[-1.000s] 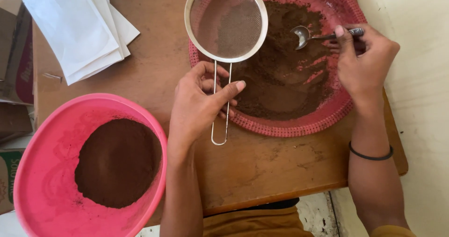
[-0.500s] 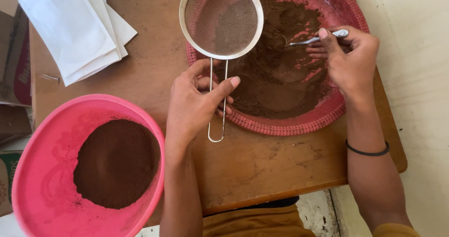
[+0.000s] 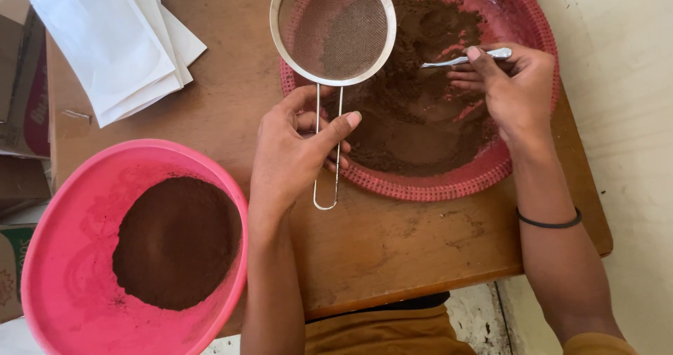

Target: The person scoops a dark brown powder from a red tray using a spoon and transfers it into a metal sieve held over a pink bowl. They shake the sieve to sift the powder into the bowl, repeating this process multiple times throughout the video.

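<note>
Right hand point(image 3: 515, 92) drew spoon point(image 3: 459, 60) back beside sieve point(image 3: 333, 29).

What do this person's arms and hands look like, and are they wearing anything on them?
Both forearms are bare, with no sleeves in view and no gloves. The left hand wears nothing. Behind the right hand, a thin black band circles the forearm. Fingernails are short and unpainted.

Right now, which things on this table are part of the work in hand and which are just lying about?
In use:
left hand
round metal mesh sieve
right hand
metal spoon
red woven tray of brown powder

Lying about:
pink plastic bowl of powder
white paper sheets
</note>
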